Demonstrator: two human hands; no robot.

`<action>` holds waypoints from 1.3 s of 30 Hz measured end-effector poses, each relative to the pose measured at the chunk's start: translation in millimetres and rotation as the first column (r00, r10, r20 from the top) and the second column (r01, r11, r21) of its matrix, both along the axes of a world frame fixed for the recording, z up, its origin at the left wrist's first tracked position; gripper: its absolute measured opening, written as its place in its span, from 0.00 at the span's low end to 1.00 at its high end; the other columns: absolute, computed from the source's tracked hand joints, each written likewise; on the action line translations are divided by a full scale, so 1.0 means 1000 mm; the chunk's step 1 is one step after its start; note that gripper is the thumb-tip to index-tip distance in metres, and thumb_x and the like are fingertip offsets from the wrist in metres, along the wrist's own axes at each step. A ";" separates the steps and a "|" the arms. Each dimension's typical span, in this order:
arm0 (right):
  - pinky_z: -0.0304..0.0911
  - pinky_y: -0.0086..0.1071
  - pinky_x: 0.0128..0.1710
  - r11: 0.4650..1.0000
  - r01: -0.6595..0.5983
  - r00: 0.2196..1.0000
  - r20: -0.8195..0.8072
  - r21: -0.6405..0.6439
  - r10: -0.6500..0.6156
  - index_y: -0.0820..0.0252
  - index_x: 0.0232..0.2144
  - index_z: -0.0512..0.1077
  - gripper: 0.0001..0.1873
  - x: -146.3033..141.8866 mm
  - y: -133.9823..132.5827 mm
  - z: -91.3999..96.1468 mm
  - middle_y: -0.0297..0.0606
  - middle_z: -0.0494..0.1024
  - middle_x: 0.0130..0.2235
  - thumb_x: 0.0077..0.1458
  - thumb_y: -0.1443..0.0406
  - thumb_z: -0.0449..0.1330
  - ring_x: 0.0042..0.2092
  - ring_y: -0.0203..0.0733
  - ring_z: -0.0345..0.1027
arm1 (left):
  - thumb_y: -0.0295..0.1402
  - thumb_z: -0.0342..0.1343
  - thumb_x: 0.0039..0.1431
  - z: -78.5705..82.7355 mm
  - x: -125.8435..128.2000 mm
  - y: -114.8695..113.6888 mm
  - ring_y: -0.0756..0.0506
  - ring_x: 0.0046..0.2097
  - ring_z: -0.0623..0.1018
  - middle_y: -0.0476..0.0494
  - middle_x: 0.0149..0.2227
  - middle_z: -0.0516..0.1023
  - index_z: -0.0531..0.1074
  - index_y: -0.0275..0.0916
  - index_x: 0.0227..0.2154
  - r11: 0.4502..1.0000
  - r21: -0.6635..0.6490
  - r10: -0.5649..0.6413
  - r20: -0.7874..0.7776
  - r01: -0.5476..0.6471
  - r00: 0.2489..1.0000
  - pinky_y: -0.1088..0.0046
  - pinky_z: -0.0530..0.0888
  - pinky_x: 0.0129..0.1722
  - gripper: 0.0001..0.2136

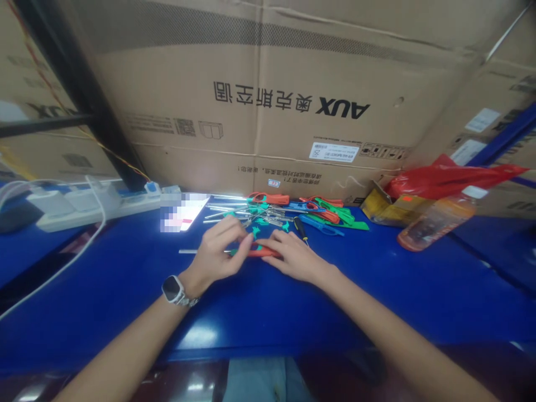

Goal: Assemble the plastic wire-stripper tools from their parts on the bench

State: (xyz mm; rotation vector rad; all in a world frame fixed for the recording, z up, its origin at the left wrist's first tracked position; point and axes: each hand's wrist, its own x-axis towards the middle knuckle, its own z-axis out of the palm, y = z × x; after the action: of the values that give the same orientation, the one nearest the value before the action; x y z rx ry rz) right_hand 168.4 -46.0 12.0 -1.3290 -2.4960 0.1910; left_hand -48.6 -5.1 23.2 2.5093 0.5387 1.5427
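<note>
My left hand (220, 251), with a watch on its wrist, pinches the near end of a thin metal rod (188, 252) that sticks out to the left on the blue table (125, 290). A red plastic handle piece (263, 253) with a small green part lies under the fingers of my right hand (291, 257), which presses down on it. Both hands meet at the middle of this piece. Just behind them lies a pile of metal rods and red, green and blue plastic handles (293, 212).
A big cardboard box (259, 111) stands along the back. A white power strip (84, 204) with cables sits at the left, a plastic bottle (439, 220) and a red bag (444, 176) at the right. A small screwdriver (300, 228) lies by the pile.
</note>
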 end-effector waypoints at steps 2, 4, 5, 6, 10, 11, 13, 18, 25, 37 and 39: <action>0.60 0.40 0.47 0.999 -0.029 0.999 0.036 0.021 0.028 0.52 0.56 0.70 0.18 -0.003 0.004 -0.003 0.41 0.71 0.43 0.66 0.60 0.55 0.47 0.45 0.64 | 0.26 0.53 0.63 -0.003 0.003 0.001 0.49 0.31 0.68 0.48 0.27 0.68 0.66 0.39 0.26 0.999 -0.047 -0.011 -0.099 0.006 0.995 0.69 0.67 0.33 0.09; 0.60 0.41 0.47 0.999 -0.025 0.999 0.030 0.030 0.024 0.53 0.54 0.71 0.16 -0.007 0.007 -0.006 0.41 0.71 0.44 0.65 0.60 0.56 0.48 0.46 0.63 | 0.29 0.52 0.65 -0.007 0.005 0.004 0.48 0.31 0.68 0.48 0.27 0.68 0.66 0.38 0.26 0.994 -0.108 -0.009 -0.220 -0.015 0.975 0.69 0.66 0.34 0.10; 0.59 0.41 0.48 0.999 -0.025 1.000 0.011 0.033 0.024 0.53 0.52 0.72 0.15 -0.008 0.007 -0.006 0.41 0.71 0.44 0.64 0.60 0.57 0.49 0.46 0.63 | 0.30 0.51 0.66 -0.008 0.005 0.005 0.48 0.32 0.68 0.48 0.28 0.68 0.67 0.38 0.26 0.991 -0.132 -0.006 -0.281 -0.032 0.960 0.69 0.66 0.34 0.11; 0.59 0.42 0.49 0.999 -0.021 1.000 -0.019 0.036 0.022 0.53 0.52 0.72 0.15 -0.009 0.008 -0.007 0.41 0.72 0.45 0.63 0.60 0.58 0.49 0.47 0.63 | 0.32 0.50 0.66 -0.010 0.004 0.007 0.48 0.33 0.68 0.48 0.28 0.69 0.67 0.38 0.27 0.988 -0.150 -0.004 -0.334 -0.049 0.942 0.69 0.66 0.35 0.11; 0.59 0.41 0.51 0.984 0.166 0.962 -0.230 0.068 -0.147 0.54 0.53 0.71 0.17 0.003 0.007 -0.008 0.41 0.73 0.48 0.63 0.60 0.57 0.51 0.45 0.65 | 0.34 0.49 0.68 -0.014 0.003 0.011 0.47 0.34 0.69 0.47 0.29 0.70 0.68 0.38 0.27 0.980 -0.176 0.015 -0.415 -0.096 0.910 0.69 0.66 0.36 0.13; 0.60 0.39 0.49 0.960 0.272 0.928 -0.281 0.062 -0.245 0.55 0.52 0.71 0.16 0.009 0.007 -0.007 0.40 0.74 0.47 0.63 0.60 0.56 0.49 0.44 0.67 | 0.34 0.48 0.68 -0.014 0.003 0.011 0.47 0.34 0.69 0.47 0.29 0.70 0.67 0.38 0.27 0.979 -0.176 0.018 -0.418 -0.101 0.908 0.69 0.66 0.36 0.13; 0.62 0.35 0.42 0.862 0.506 0.820 -0.316 0.010 -0.478 0.58 0.46 0.72 0.13 0.022 0.008 -0.005 0.40 0.75 0.42 0.63 0.61 0.54 0.43 0.42 0.70 | 0.35 0.47 0.69 -0.014 0.005 0.011 0.46 0.34 0.69 0.47 0.30 0.70 0.68 0.38 0.27 0.981 -0.165 0.024 -0.436 -0.107 0.899 0.69 0.67 0.36 0.13; 0.62 0.36 0.34 0.633 0.765 0.630 -0.065 -0.118 -0.774 0.58 0.42 0.71 0.14 0.041 0.011 -0.001 0.45 0.78 0.40 0.57 0.57 0.59 0.40 0.51 0.73 | 0.34 0.47 0.68 -0.006 0.023 0.009 0.44 0.41 0.73 0.44 0.37 0.74 0.71 0.39 0.36 0.998 -0.057 -0.005 -0.586 -0.035 0.810 0.66 0.68 0.43 0.09; 0.57 0.32 0.27 0.647 0.740 0.620 -0.187 -0.185 -0.762 0.57 0.24 0.65 0.09 0.043 0.018 0.002 0.39 0.76 0.26 0.48 0.62 0.63 0.30 0.44 0.71 | 0.42 0.52 0.66 -0.006 0.051 0.014 0.41 0.41 0.73 0.41 0.42 0.74 0.73 0.38 0.45 0.997 0.077 0.079 -0.744 -0.032 0.663 0.62 0.66 0.46 0.14; 0.68 0.29 0.20 0.913 -0.026 0.210 -0.895 -0.408 -0.394 0.54 0.35 0.57 0.22 -0.015 0.066 0.005 0.27 0.77 0.25 0.47 0.54 0.66 0.23 0.35 0.71 | 0.40 0.49 0.68 -0.009 -0.009 0.037 0.45 0.36 0.74 0.46 0.32 0.76 0.73 0.38 0.33 0.946 -0.225 0.153 -0.332 -0.235 0.931 0.68 0.68 0.39 0.13; 0.71 0.29 0.24 0.930 -0.001 0.211 -0.909 -0.367 -0.359 0.54 0.35 0.58 0.18 -0.024 0.078 -0.002 0.26 0.76 0.25 0.50 0.57 0.63 0.24 0.35 0.72 | 0.39 0.48 0.68 -0.009 -0.016 0.044 0.46 0.32 0.73 0.47 0.29 0.75 0.72 0.38 0.29 0.913 -0.280 0.224 -0.269 -0.298 0.937 0.70 0.67 0.35 0.14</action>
State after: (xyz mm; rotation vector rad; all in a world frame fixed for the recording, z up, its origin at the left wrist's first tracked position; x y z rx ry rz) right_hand 144.1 32.1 9.9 -1.0162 -1.1779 1.0359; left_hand -64.6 38.9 14.3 2.4473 1.1054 1.1219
